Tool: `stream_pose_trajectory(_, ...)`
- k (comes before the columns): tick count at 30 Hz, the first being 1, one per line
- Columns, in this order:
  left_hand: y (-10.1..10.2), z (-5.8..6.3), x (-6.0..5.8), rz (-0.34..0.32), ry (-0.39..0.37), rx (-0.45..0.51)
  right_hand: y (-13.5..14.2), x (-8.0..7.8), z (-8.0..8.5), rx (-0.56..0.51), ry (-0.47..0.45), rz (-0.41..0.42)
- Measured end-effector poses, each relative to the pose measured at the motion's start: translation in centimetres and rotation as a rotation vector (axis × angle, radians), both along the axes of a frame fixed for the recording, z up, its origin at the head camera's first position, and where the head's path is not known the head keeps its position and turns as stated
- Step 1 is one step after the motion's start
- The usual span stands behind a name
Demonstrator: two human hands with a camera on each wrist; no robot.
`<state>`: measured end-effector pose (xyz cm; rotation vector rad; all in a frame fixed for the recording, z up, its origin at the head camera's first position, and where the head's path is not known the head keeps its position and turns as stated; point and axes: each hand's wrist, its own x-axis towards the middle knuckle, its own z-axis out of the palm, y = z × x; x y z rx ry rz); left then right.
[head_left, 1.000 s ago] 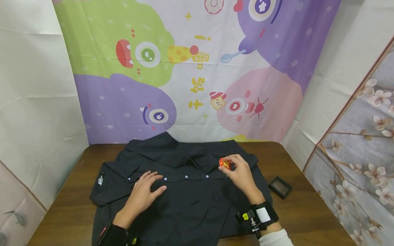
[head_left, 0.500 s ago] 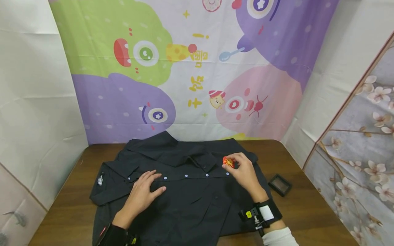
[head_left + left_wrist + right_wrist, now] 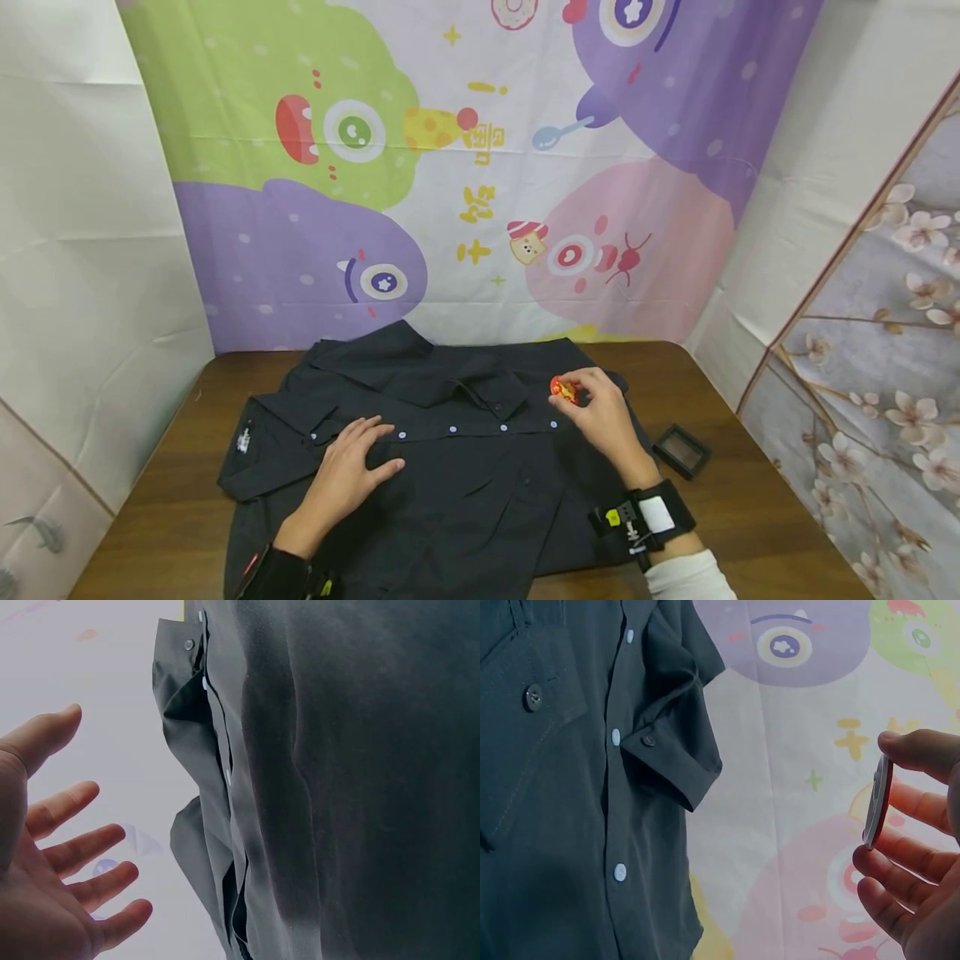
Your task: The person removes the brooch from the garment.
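A dark button-up shirt (image 3: 465, 483) lies spread across the wooden table, with white buttons along its placket. Over its right part, near the collar, my right hand (image 3: 600, 417) pinches a round red and yellow badge (image 3: 564, 390) between thumb and fingers. The right wrist view shows the badge (image 3: 878, 799) almost edge-on, with a pale back and a red front edge, held apart from the shirt (image 3: 562, 825). My left hand (image 3: 348, 479) hovers over the left part of the shirt, fingers spread and holding nothing; in the left wrist view its palm (image 3: 45, 900) faces the cloth.
A small black-rimmed case (image 3: 681, 451) sits on the table (image 3: 742, 517) to the right of the shirt. A cartoon-printed cloth (image 3: 480, 308) hangs behind the table's far edge. White and floral panels (image 3: 892, 400) stand at the sides.
My right hand has moved a short way to the right and slightly farther off, carrying the badge. The left hand and the shirt stay where they were.
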<state>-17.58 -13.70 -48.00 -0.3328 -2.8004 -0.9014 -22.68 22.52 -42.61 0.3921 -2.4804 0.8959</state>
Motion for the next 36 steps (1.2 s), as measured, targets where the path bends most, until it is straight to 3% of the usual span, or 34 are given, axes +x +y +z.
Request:
stream_pose_trajectory(9,-0.1,-0.1,0.0,0.004,0.023,0.012,0.4,-0.2,0.2,-0.014,-0.002,-0.003)
stream_pose_trajectory(22,0.0,0.1,0.0,0.012,-0.016,0.006,1.5,0.3,-0.3,-0.029,-0.018,-0.034)
stream_pose_trajectory(36,-0.2,0.0,0.0,0.032,0.015,0.007,2.2,0.3,-0.5,-0.029,-0.006,-0.051)
